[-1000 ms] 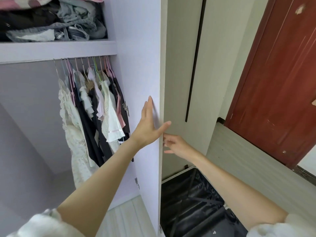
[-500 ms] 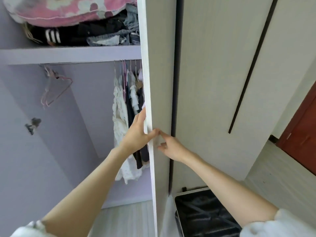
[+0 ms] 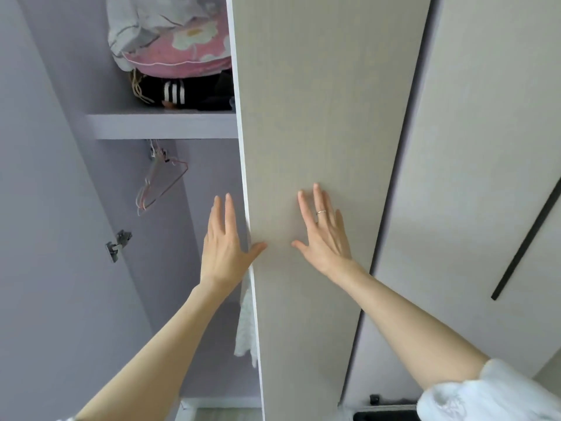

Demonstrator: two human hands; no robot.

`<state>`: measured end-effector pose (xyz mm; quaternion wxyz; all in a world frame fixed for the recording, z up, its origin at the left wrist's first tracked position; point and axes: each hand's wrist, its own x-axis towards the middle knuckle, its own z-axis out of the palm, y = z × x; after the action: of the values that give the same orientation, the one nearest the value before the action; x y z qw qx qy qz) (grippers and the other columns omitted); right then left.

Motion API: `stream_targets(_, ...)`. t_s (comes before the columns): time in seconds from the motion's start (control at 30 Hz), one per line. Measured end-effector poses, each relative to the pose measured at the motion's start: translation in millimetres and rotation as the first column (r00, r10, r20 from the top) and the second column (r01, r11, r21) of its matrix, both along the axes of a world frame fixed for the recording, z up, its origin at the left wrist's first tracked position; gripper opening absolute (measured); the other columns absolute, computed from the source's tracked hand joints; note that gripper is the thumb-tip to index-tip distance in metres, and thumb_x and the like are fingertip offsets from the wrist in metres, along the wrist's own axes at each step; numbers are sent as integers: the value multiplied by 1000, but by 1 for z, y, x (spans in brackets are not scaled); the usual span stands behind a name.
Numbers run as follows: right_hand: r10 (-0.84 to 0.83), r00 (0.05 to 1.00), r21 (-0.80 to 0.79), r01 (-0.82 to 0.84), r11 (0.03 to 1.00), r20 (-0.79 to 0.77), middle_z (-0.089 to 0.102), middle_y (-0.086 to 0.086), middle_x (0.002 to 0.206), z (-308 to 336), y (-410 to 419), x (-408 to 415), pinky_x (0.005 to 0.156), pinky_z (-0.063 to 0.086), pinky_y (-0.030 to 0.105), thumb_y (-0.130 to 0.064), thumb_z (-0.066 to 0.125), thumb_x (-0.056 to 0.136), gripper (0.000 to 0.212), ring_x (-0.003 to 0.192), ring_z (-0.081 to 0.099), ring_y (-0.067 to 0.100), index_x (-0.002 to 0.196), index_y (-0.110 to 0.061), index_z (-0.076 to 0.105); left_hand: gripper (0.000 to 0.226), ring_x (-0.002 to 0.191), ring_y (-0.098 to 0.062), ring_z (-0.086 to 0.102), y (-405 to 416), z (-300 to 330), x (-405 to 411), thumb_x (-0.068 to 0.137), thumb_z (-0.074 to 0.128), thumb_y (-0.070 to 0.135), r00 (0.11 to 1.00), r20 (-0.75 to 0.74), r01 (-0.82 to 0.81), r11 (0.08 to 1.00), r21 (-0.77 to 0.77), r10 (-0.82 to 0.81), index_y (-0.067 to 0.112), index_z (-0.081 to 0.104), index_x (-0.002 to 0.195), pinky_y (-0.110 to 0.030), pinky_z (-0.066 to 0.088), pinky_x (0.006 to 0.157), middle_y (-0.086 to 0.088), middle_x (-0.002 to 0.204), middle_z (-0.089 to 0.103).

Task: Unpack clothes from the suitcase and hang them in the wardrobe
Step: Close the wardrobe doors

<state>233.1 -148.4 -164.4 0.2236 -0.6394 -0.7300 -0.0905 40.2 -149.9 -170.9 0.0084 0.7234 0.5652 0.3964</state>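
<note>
The beige wardrobe door (image 3: pixel 318 117) fills the middle of the view, swung most of the way across the opening. My right hand (image 3: pixel 326 235) lies flat on the door's front, fingers straight, a ring on one finger. My left hand (image 3: pixel 223 247) is at the door's white edge, fingers straight behind it and the thumb on the front. Inside the lilac wardrobe (image 3: pixel 60 208), empty pink wire hangers (image 3: pixel 159 185) dangle from the rail. A strip of white lace garment (image 3: pixel 246 332) shows beside the door edge. A corner of the black suitcase (image 3: pixel 385 416) shows at the bottom.
Folded clothes and a pink flowered bundle (image 3: pixel 179 47) sit on the upper shelf (image 3: pixel 164 126). A metal hinge (image 3: pixel 118 244) is on the left inner wall. A second wardrobe door (image 3: pixel 485 177) with a black handle strip (image 3: pixel 528 238) stands to the right.
The door has swung further across, hiding the hung clothes. My right hand moved from the door's edge to lie flat on its front. My view tilted up and left.
</note>
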Motion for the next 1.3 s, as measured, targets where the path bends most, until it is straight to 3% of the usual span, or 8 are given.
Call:
stream_targets(0.13, -37, 999, 45, 35, 998, 36, -36, 2, 145, -4, 38, -14, 114, 11, 55, -29, 64, 87, 102, 145, -12, 31, 141, -23, -22, 113, 142, -41, 14, 46, 5, -13, 66, 83, 30, 980, -191, -7, 975, 224, 51, 19, 5, 147, -51, 32, 109, -24, 154, 8)
stream_targets(0.27, -83, 993, 142, 71, 987, 80, -5, 8, 158, -11, 68, -15, 104, 25, 64, -25, 81, 69, 111, 145, -1, 30, 148, -27, 4, 108, 140, -38, 11, 83, 5, -12, 63, 84, 15, 888, -449, 81, 931, 357, 95, 11, 15, 146, -52, 17, 114, -16, 152, 12)
stream_targets(0.37, -166, 968, 166, 135, 977, 189, 20, 12, 155, -11, 84, -11, 97, 32, 67, -28, 90, 50, 117, 140, 14, 29, 145, -25, 22, 99, 143, -33, -1, 108, 0, -12, 69, 78, 7, 872, -473, 47, 940, 338, 127, 9, 16, 147, -49, 10, 115, -9, 155, 6)
stream_targets(0.47, -229, 943, 196, 183, 963, 242, 27, 10, 154, -10, 101, -12, 96, 30, 69, -25, 90, 49, 116, 140, 17, 27, 144, -28, 24, 101, 144, -28, -14, 132, -3, -12, 67, 69, -10, 884, -445, 9, 946, 323, 143, 9, 12, 149, -47, 8, 118, -8, 157, 1)
stream_targets(0.73, -250, 897, 95, 231, 968, 365, -37, 1, 145, -5, 129, -13, 111, 2, 62, -25, 62, 87, 95, 145, -17, 25, 149, -33, -9, 95, 141, -24, -23, 169, -2, 1, 81, 54, -8, 912, -406, 5, 986, 164, 63, 10, -11, 148, -42, -3, 116, -6, 152, -26)
stream_targets(1.0, -194, 921, -8, 208, 978, 338, -43, 1, 143, -1, 130, -13, 115, 4, 53, -23, 52, 93, 85, 142, -25, 27, 149, -29, -11, 78, 139, -22, -27, 168, 1, 1, 92, 44, 5, 910, -411, 65, 998, 20, -51, 9, -11, 148, -39, -1, 117, -6, 147, -35)
stream_targets(1.13, -85, 984, -110, 103, 989, 157, -14, 9, 158, 2, 110, -24, 115, 21, 42, -23, 45, 96, 64, 147, -7, 24, 150, -21, 10, 64, 146, -22, -9, 141, 9, -5, 96, 40, 12, 929, -350, 92, 990, -103, -123, 13, 4, 149, -37, 8, 119, -6, 157, -13)
stream_targets(1.3, 56, 998, -183, -58, 981, -17, 37, 10, 144, 7, 73, -44, 100, 38, 37, -22, 38, 99, 45, 128, 40, 28, 142, -13, 30, 44, 130, -26, 38, 81, 7, -36, 96, 37, 13, 990, -114, -96, 987, -127, 82, 12, 34, 140, -39, 38, 99, -8, 143, 40)
